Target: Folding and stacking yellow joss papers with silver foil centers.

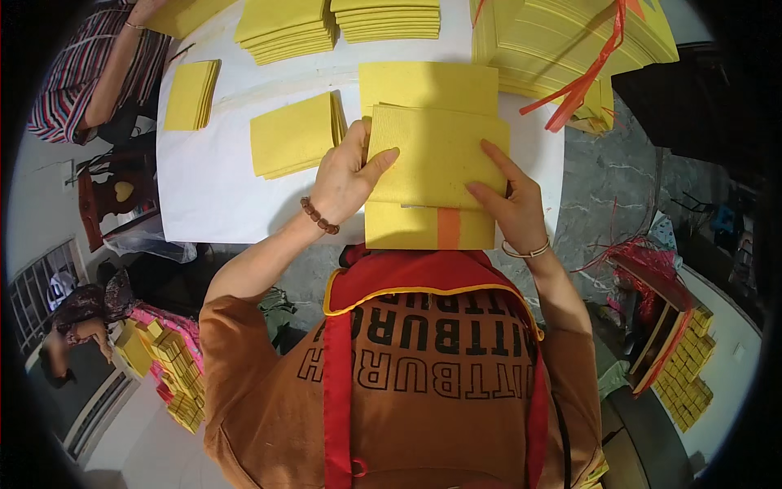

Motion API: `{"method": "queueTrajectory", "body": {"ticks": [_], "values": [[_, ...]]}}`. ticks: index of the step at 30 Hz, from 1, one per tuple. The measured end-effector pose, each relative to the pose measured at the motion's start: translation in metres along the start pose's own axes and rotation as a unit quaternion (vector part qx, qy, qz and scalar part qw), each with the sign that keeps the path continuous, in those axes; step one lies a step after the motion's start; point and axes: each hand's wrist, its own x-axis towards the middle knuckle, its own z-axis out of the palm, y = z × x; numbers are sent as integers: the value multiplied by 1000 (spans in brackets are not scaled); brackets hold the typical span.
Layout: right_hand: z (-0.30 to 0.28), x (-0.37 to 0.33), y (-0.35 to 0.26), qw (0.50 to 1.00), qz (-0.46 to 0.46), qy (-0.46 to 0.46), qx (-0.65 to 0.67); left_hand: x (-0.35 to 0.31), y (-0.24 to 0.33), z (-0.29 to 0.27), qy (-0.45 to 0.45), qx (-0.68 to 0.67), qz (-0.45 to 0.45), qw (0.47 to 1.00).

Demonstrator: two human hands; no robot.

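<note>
Both hands hold a folded wad of yellow paper (440, 151) over the table's front edge. My left hand (346, 171) is closed on its left edge, thumb on top and the other fingers mostly hidden. My right hand (515, 204) pinches the right side, with thumb and forefinger on the top face. Beneath the wad lies more yellow paper (407, 228), its near part marked by an orange strip (449, 228); its far part shows beyond the wad. Just left of my left hand sits a small folded yellow paper stack (293, 137).
Farther left on the white tabletop (212, 196) stands another small yellow bundle (190, 95). Tall folded piles (285, 28) line the back. A large paper stack (538, 41) with red plastic ties (586, 77) is at back right. Another person's arm (110, 77) is at far left.
</note>
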Motion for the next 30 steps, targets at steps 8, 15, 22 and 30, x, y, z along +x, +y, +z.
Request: {"method": "queueTrajectory", "body": {"ticks": [8, 15, 22, 30], "values": [[1, 8, 7, 999, -28, 32, 14, 3, 20, 0, 3, 10, -94, 996], [0, 6, 7, 1000, -15, 18, 4, -1, 49, -9, 54, 148, -31, 987], [-2, 9, 4, 998, -46, 17, -43, -22, 60, 28, -149, 352, 367, 848], [-2, -2, -3, 997, 35, 6, 68, -21, 40, 35, -176, 383, 329, 845]]}}
